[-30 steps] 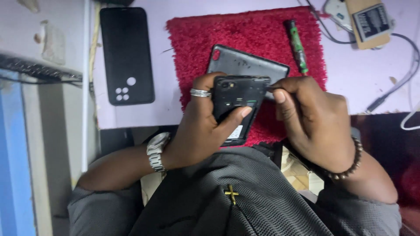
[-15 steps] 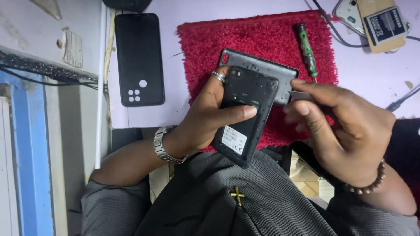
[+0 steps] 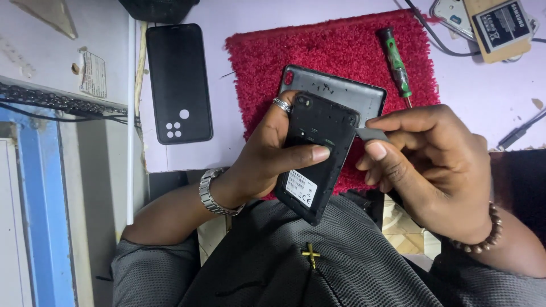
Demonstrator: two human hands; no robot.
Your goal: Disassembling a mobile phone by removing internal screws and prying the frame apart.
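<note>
Since the earlier frame, the opened black phone (image 3: 314, 153) had tilted upright in the left hand (image 3: 267, 156), thumb clamped across its bare back, above the red mat's (image 3: 250, 68) near edge. Just behind it on the mat lay the grey back cover (image 3: 341, 94), with the green screwdriver (image 3: 395, 62) beside. The right hand (image 3: 432, 165) pinched a small grey pry tool (image 3: 371, 134) at the phone's upper corner; this looked like prying at the frame, and the next move called for easing the tip along the seam without slipping.

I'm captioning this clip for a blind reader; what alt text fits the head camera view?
A left hand grips an opened black phone while the right hand pinches a small grey pick at its edge. Behind lie a grey back cover and a green screwdriver on a red mat.
</note>
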